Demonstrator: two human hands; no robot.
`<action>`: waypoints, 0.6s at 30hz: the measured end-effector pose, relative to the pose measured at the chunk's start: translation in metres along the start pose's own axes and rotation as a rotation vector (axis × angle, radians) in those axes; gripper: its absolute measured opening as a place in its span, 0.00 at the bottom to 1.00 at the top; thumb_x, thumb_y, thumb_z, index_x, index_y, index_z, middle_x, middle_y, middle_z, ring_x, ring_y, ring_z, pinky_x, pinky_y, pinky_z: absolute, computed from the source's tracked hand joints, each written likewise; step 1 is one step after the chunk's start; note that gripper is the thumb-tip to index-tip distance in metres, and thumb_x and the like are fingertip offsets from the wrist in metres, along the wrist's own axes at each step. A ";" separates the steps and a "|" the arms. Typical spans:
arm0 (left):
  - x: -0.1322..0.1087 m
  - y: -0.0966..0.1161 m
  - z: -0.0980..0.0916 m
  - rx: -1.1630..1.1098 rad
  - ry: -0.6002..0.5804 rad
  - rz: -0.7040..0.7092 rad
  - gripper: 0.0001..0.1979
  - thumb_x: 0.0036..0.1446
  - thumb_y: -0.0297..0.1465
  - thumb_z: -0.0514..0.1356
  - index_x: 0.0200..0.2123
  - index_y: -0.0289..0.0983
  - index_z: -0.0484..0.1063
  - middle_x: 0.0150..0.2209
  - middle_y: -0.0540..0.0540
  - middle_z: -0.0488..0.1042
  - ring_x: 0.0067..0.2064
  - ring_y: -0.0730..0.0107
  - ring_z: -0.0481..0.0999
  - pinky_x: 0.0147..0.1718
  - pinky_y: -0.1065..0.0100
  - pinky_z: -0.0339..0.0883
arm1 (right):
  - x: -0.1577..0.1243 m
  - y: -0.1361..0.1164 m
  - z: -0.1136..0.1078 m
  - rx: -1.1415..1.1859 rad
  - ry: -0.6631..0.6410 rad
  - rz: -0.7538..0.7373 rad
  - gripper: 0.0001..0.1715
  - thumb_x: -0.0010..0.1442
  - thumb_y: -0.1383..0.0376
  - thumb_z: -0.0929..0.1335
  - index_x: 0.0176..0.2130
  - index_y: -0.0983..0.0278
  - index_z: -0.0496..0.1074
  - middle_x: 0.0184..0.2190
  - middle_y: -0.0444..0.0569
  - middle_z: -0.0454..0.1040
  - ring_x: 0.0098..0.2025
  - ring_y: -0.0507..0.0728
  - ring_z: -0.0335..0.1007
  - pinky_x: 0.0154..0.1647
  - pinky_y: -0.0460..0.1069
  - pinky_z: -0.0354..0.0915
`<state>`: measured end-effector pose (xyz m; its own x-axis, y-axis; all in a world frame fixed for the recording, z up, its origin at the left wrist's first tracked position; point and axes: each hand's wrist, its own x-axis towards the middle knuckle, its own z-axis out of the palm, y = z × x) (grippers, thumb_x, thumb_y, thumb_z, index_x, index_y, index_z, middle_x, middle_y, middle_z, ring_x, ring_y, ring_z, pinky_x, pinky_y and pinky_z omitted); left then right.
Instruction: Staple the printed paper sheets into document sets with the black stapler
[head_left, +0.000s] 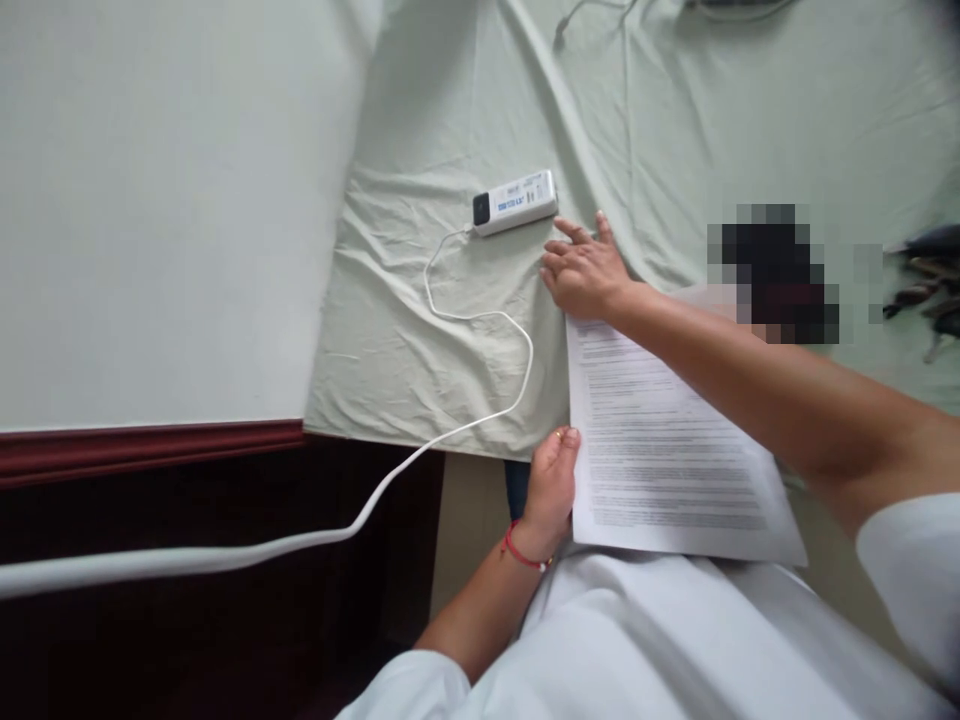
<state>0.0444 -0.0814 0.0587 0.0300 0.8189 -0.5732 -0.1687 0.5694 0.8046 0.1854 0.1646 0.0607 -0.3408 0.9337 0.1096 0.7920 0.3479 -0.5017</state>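
Note:
A printed sheet of paper [667, 440] lies partly over the cloth's front edge, close to the white shirt. My left hand [553, 480], with a red string bracelet at the wrist, pinches the sheet's left edge, thumb on top. My right hand [585, 270] rests at the sheet's top left corner with its fingers spread, and the forearm crosses over the paper. Just beyond those fingertips is a white power bank [516, 203] with a dark end. A white cable [531, 350] runs from it toward the lower left.
A pale green cloth [420, 380] covers the surface. At the left is a white surface [165, 200] with a dark red edge [150, 448]. Dark objects [937, 270], blurred, lie at the far right. A grey cable [592, 8] and a dark item [739, 8] are at the top.

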 end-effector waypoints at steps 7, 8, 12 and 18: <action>0.000 0.000 -0.004 0.044 -0.023 0.055 0.29 0.59 0.57 0.70 0.36 0.35 0.78 0.32 0.46 0.79 0.34 0.69 0.73 0.37 0.68 0.66 | 0.004 -0.004 -0.004 -0.004 0.023 0.082 0.23 0.77 0.57 0.60 0.54 0.64 0.77 0.67 0.56 0.76 0.81 0.71 0.48 0.80 0.80 0.34; 0.000 0.000 -0.006 0.050 -0.025 0.059 0.28 0.59 0.57 0.70 0.36 0.35 0.78 0.32 0.47 0.79 0.34 0.69 0.73 0.36 0.68 0.66 | 0.005 -0.005 -0.006 0.003 0.053 0.091 0.24 0.76 0.55 0.59 0.56 0.64 0.76 0.68 0.56 0.75 0.81 0.71 0.49 0.79 0.80 0.36; -0.005 -0.003 -0.014 0.047 0.002 0.072 0.28 0.59 0.56 0.71 0.33 0.35 0.76 0.29 0.48 0.76 0.32 0.70 0.72 0.34 0.68 0.65 | -0.001 -0.010 -0.022 0.015 0.228 0.080 0.26 0.77 0.55 0.56 0.59 0.61 0.74 0.69 0.55 0.74 0.80 0.67 0.52 0.81 0.74 0.43; -0.025 -0.020 -0.033 -0.001 0.069 0.097 0.29 0.58 0.57 0.71 0.33 0.35 0.73 0.29 0.50 0.75 0.30 0.73 0.70 0.31 0.70 0.63 | -0.048 -0.014 -0.053 0.053 0.432 0.079 0.28 0.77 0.56 0.52 0.60 0.53 0.73 0.65 0.51 0.77 0.76 0.62 0.59 0.79 0.66 0.55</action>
<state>0.0143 -0.1158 0.0515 -0.0548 0.8634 -0.5016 -0.1683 0.4872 0.8569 0.2181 0.1194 0.1079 -0.0280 0.9107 0.4121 0.7764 0.2795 -0.5649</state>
